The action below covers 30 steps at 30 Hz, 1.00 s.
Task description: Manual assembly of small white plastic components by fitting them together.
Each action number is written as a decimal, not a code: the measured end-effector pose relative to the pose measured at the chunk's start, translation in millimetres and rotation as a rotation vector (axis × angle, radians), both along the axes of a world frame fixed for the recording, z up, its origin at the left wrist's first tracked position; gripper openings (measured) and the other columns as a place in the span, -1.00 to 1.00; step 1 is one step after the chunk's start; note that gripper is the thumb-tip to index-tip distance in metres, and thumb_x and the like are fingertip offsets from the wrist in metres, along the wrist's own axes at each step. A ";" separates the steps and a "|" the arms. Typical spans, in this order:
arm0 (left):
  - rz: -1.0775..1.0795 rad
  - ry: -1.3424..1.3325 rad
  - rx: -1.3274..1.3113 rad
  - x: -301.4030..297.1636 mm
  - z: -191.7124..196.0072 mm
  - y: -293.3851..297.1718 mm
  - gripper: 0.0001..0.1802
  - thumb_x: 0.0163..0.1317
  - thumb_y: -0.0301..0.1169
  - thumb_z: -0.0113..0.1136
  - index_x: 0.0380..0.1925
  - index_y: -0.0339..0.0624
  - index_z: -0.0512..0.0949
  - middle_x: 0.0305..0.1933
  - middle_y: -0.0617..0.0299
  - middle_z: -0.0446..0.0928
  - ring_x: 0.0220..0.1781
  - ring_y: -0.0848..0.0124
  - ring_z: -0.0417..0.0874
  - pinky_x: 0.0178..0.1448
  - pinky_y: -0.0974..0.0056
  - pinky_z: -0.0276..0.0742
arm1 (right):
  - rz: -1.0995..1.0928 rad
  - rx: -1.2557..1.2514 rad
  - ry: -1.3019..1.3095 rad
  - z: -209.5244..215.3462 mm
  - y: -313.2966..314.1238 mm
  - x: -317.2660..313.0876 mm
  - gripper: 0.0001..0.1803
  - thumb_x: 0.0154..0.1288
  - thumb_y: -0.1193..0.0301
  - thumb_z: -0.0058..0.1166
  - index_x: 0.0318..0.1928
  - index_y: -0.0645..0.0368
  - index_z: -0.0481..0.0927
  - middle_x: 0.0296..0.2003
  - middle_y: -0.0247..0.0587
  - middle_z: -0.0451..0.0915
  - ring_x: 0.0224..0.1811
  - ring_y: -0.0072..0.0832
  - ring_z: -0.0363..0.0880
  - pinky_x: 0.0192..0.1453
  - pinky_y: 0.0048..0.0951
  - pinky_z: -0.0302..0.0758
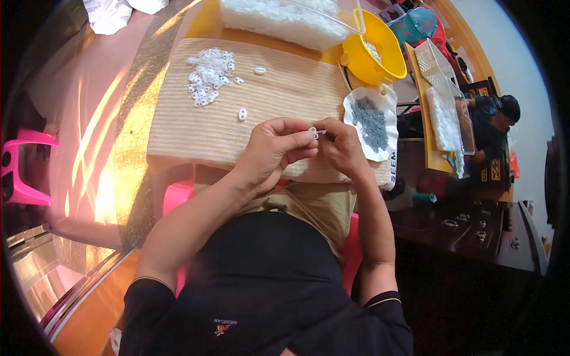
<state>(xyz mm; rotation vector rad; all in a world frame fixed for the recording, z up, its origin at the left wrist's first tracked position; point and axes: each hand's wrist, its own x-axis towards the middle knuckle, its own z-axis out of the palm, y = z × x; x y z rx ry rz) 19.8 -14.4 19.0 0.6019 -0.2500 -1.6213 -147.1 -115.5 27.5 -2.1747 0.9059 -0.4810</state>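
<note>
Over the near edge of the striped cloth, my left hand [267, 145] pinches a small white plastic piece [313, 133] between thumb and fingertips. My right hand [343, 148] meets it from the other side, its thumb and forefinger closed at the piece's right end. Whatever those right fingertips grip is too small to make out. A heap of white oval pieces with two dark holes [209, 76] lies at the far left of the cloth. One such loose piece [242, 114] rests closer to my left hand. Small grey parts [371, 123] fill a white wavy-rimmed dish [389, 104] to the right.
A clear bin of white pieces [291, 24] stands at the far edge, beside a yellow basin [389, 44]. On the right, a seated person [499, 121] is at another table with a white basket [436, 62]. A pink stool [27, 169] stands at left.
</note>
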 end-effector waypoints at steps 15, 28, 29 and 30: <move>-0.092 0.101 -0.081 -7.1 21.9 12.4 -0.86 0.19 -0.57 0.24 -0.24 -0.25 0.57 -0.28 0.16 0.63 -0.26 0.41 0.69 -0.12 0.30 0.71 | 0.309 -0.297 -0.142 -14.9 -19.3 90.1 -0.73 0.05 0.50 0.23 -0.16 0.12 0.63 -0.23 -0.10 0.60 -0.24 -0.13 0.62 -0.24 -0.26 0.55; -0.105 0.112 -0.128 -11.0 20.7 14.0 -0.84 0.18 -0.60 0.24 -0.22 -0.30 0.59 -0.23 0.14 0.63 -0.23 0.37 0.69 -0.10 0.27 0.71 | 0.354 -0.386 -0.199 -7.1 11.5 114.5 -0.85 0.10 0.54 0.20 -0.27 0.18 0.57 -0.35 -0.18 0.53 -0.36 -0.27 0.57 -0.30 -0.37 0.48; -0.107 0.112 -0.131 -11.3 21.3 13.6 -0.84 0.18 -0.60 0.24 -0.22 -0.30 0.59 -0.23 0.14 0.63 -0.23 0.37 0.69 -0.10 0.27 0.71 | 0.351 -0.390 -0.198 -5.9 13.0 112.6 -0.85 0.10 0.54 0.20 -0.27 0.18 0.57 -0.35 -0.18 0.53 -0.36 -0.27 0.57 -0.30 -0.37 0.48; -0.112 0.107 -0.125 -11.8 22.0 13.3 -0.84 0.18 -0.60 0.25 -0.22 -0.29 0.59 -0.24 0.14 0.63 -0.23 0.37 0.69 -0.10 0.28 0.71 | 0.271 -0.142 -0.131 -4.5 14.1 110.5 -0.84 0.10 0.52 0.21 -0.25 0.19 0.60 -0.36 -0.14 0.58 -0.35 -0.32 0.60 -0.31 -0.39 0.50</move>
